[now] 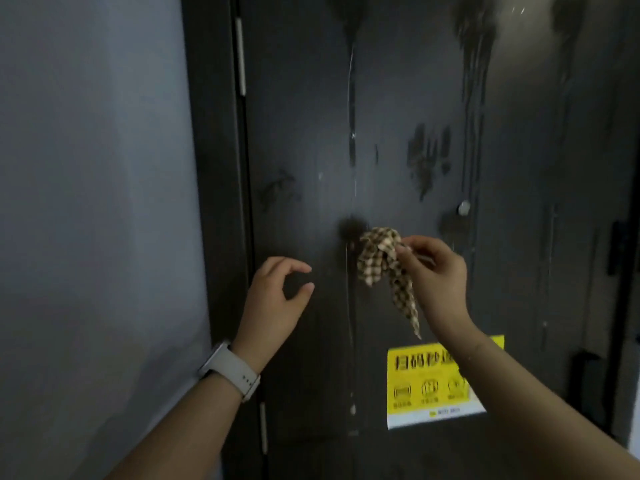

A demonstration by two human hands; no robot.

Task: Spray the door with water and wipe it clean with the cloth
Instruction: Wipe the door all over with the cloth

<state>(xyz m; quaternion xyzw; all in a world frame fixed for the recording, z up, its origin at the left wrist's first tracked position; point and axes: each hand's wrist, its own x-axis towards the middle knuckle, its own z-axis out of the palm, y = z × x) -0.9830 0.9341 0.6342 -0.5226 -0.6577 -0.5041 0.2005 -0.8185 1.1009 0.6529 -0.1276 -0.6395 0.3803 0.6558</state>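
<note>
Our right hand (434,271) is pinching the checked cloth (384,261) by one bunched bit, fingertips only, rest dangling loose in front of the door (304,133). Left hand (277,292) is empty, fingers loosely curled w/ thumb and forefinger apart, hovering just left of the cloth, looks ready to help.

Cloth is thin, floppy, prob super light, so a pinch holds it fine but is useless for wiping imo. We'd spread it out or wad it into the palm w/ both hands, then press flat.

Door's dark, hard, and already wet: drip streaks (351,109) run down the middle and top right, so it's gonna be slick. Yellow sticker (429,382) sits low right; paper edges could lift if we scrub there. No spray bottle in view.
</note>
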